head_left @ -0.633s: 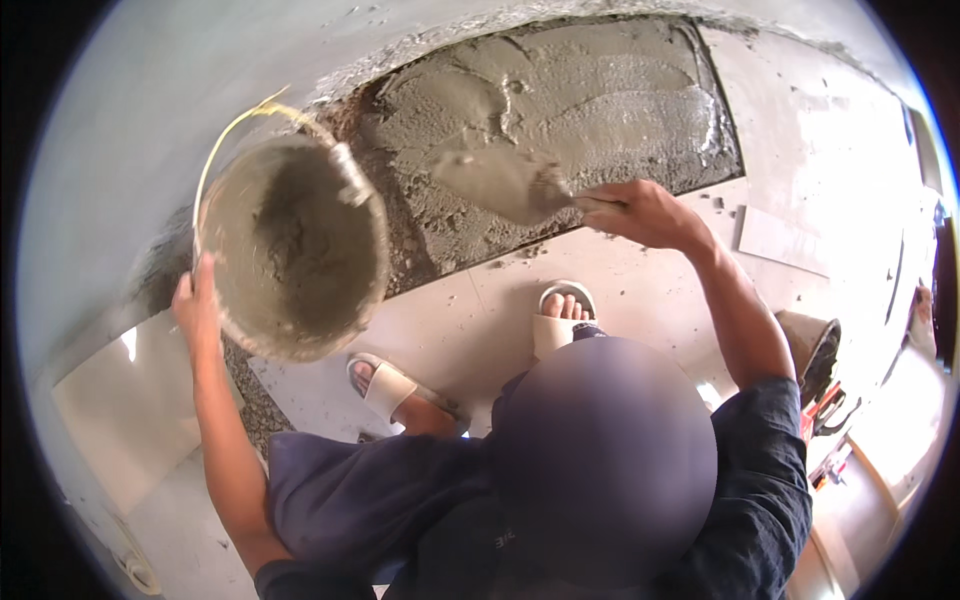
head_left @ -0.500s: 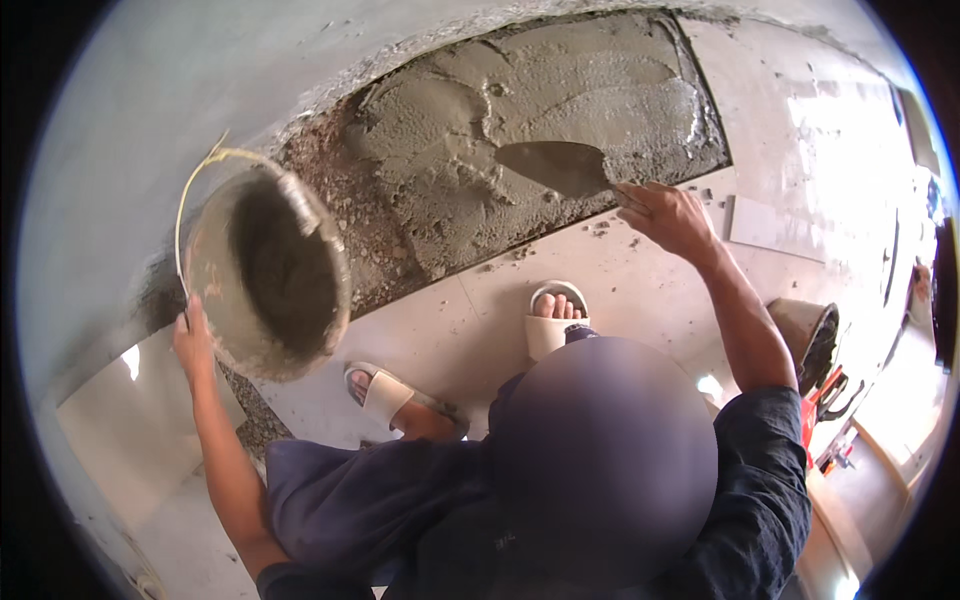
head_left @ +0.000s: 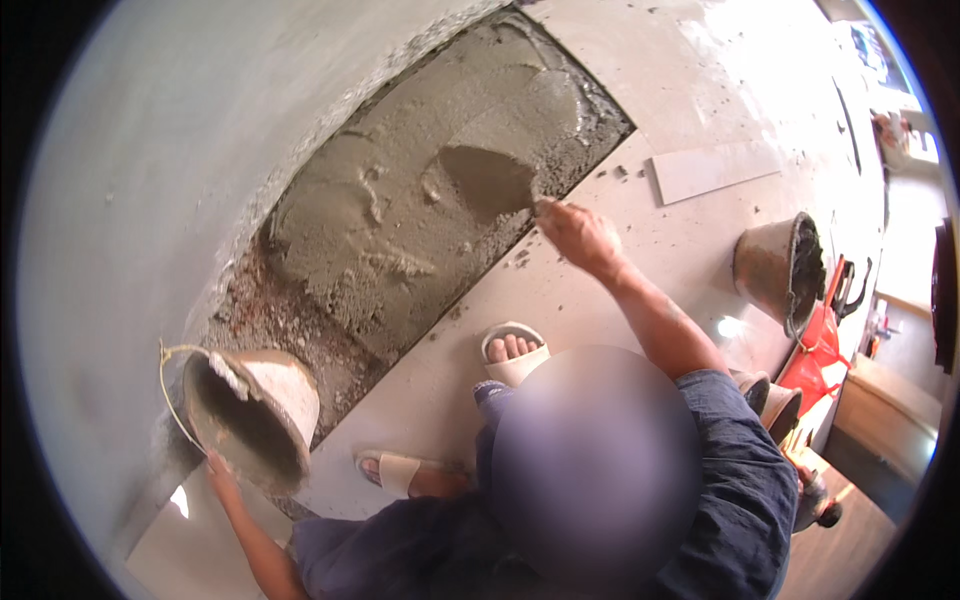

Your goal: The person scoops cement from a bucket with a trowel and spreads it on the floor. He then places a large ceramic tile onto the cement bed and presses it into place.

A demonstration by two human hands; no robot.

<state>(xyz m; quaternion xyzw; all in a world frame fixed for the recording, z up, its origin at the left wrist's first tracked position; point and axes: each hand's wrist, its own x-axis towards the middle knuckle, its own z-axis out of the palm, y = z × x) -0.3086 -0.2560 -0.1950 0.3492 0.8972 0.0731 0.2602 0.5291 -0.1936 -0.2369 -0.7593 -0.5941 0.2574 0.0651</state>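
Observation:
In my right hand (head_left: 580,238) is the handle of a trowel (head_left: 492,180); its broad, mortar-smeared blade lies flat on the wet grey mortar (head_left: 385,190) spread along the wall. My left hand (head_left: 226,478) is closed on the yellowish wire handle of a bucket (head_left: 288,388), down by the wall at the lower left. The bucket is tipped on its side with its mouth turned toward me. Its inside is coated with grey mortar, and little else shows in it.
Rough gravelly ground (head_left: 285,310) lies between bucket and mortar. Pale floor tiles (head_left: 410,390) border the bed, with mortar crumbs near its edge. A loose tile strip (head_left: 715,170), a second bucket (head_left: 768,262) and a red bag (head_left: 815,355) stand to the right. My sandalled feet are on the tiles.
The view has turned, shifting the scene. The bucket has swung from mouth facing up and right to mouth facing toward me. The mortar near the gravel looks smoother; both hands keep their grips.

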